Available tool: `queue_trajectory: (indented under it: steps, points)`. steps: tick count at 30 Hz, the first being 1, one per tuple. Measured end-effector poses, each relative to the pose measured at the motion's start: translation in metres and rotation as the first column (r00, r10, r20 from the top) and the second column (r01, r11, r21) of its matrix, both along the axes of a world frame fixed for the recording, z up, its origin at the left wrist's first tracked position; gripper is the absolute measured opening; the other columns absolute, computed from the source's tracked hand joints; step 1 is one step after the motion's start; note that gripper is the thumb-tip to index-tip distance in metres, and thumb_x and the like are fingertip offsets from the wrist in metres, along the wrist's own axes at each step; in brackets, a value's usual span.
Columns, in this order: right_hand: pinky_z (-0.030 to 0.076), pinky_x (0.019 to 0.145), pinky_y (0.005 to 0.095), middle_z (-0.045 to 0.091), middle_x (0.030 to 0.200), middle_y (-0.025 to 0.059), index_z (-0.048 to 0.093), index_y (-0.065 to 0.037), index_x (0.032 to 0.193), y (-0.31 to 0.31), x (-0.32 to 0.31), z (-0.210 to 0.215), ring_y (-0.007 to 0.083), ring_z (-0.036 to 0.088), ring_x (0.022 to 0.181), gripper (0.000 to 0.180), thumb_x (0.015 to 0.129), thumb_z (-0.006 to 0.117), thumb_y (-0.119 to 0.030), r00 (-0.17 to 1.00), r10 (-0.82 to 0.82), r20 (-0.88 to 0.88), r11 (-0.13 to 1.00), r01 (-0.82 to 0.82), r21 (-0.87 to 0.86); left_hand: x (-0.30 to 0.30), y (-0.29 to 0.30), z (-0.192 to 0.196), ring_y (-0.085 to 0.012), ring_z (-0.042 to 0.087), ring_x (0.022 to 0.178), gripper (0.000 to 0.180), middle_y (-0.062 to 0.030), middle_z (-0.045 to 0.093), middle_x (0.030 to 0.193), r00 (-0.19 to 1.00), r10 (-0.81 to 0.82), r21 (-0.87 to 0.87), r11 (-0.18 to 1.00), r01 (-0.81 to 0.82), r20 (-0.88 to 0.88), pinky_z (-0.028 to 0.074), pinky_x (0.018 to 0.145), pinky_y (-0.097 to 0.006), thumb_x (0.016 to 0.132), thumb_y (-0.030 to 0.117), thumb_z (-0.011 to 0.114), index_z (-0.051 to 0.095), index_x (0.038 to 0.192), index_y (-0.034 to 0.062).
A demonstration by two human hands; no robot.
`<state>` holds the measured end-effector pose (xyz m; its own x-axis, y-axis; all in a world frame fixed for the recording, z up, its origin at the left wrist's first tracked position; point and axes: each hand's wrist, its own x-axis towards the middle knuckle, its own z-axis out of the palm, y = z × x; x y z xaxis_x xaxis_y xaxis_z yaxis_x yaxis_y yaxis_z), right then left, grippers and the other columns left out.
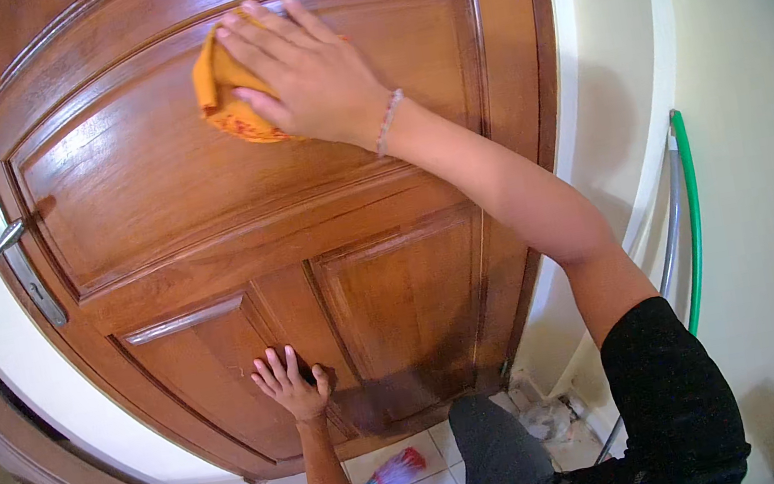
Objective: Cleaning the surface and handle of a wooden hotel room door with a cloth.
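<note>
A brown panelled wooden door [382, 81] fills most of the head view. My right hand [304, 68] presses an orange cloth [226, 85] with a red pattern on its lower edge against the large upper panel. The fingers lie stretched over the cloth, which bunches out to the left of the hand. Lower down, my left hand [294, 386] rests against the door between the two lower panels, its fingers spread and holding nothing.
A metal lever handle on a long plate [23, 259] sits at the door's left edge. On the tiled floor lies a red and blue bristled thing [391, 474]. Green and grey poles [691, 224] lean at the right wall, near a clear plastic bag [547, 419].
</note>
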<state>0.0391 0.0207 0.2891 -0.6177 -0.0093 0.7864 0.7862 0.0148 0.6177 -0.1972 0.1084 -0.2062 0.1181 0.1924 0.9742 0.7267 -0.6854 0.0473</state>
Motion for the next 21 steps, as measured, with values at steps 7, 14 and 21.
queue_trajectory:
  steps: [7, 14, 21]
  points:
    - [0.032, 0.128, 0.0565, 0.062, 0.145, 0.0135, 0.059, -0.005, 0.153, -0.078, 0.079, -0.027, 0.0382, 0.044, 0.154, 0.059, 0.104, 0.068, -0.037, 0.940, -0.260, -0.220, 0.947, 0.293, 0.132, 0.004, 0.000, -0.001, -0.0476, 0.025, 0.165, 0.065, -0.0190, 0.038, 0.175, 1.000, 0.005, -0.007, 1.000, -0.005, -0.010, 0.014, 0.132, -0.068, 0.107, 0.048, 0.055, 0.052, 0.162, 0.0143]
    - [0.043, 0.114, 0.0552, 0.062, 0.138, 0.0197, 0.060, 0.005, 0.143, -0.090, 0.124, -0.036, 0.0417, 0.054, 0.135, 0.050, 0.104, 0.067, -0.027, 0.816, -0.340, -0.467, 0.882, 0.449, 0.142, 0.004, 0.000, 0.000, -0.0485, 0.025, 0.164, 0.064, -0.0209, 0.039, 0.175, 1.000, 0.025, 0.009, 1.000, -0.025, 0.002, 0.014, 0.132, -0.068, 0.107, 0.046, 0.054, 0.050, 0.163, 0.0141]
    - [0.046, 0.115, 0.0552, 0.062, 0.138, 0.0231, 0.062, 0.005, 0.134, -0.044, 0.064, -0.014, 0.0431, 0.056, 0.133, 0.046, 0.101, 0.068, -0.027, 0.934, -0.074, -0.349, 0.964, 0.157, 0.216, 0.007, 0.005, -0.003, -0.0457, 0.026, 0.165, 0.065, -0.0168, 0.041, 0.174, 0.999, 0.036, 0.013, 0.999, -0.036, 0.035, 0.015, 0.133, -0.066, 0.108, 0.055, 0.050, 0.055, 0.161, 0.0164]
